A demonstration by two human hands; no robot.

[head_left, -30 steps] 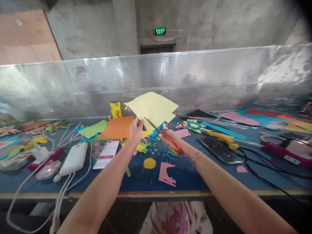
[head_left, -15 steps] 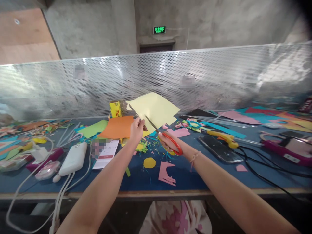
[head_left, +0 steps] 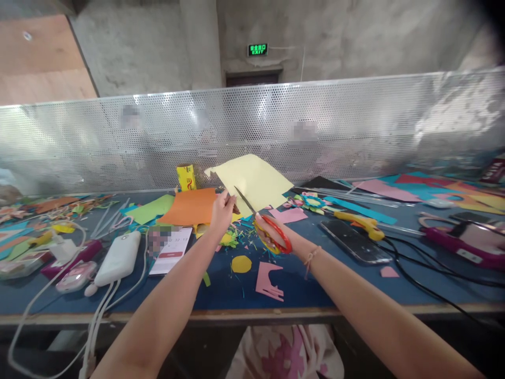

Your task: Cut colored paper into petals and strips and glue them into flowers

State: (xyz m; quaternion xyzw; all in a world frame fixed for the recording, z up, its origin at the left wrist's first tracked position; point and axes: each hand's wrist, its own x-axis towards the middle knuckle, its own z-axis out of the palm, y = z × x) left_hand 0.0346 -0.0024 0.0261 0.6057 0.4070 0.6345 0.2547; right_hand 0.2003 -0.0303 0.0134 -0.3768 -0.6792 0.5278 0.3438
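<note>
Paper [head_left: 256,181] looks only part-cut tbh, loose-looking sliver [head_left: 209,171] but mostly whole, sticking out just beyond the left hand [head_left: 223,209] pinching it, scissors [head_left: 281,227] gripped in the right hand [head_left: 272,232] alongside.

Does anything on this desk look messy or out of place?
Paper snippets lie strewn over the blue tabletop near the scissors, like a spill. Nearer the edge, a pink paper scrap looks odd, with a curved bite missing and slits.

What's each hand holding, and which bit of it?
Right hand: metal scissors, by the red-and-yellow handles. Left hand: pale yellow paper sheet, by its near-left edge.
</note>
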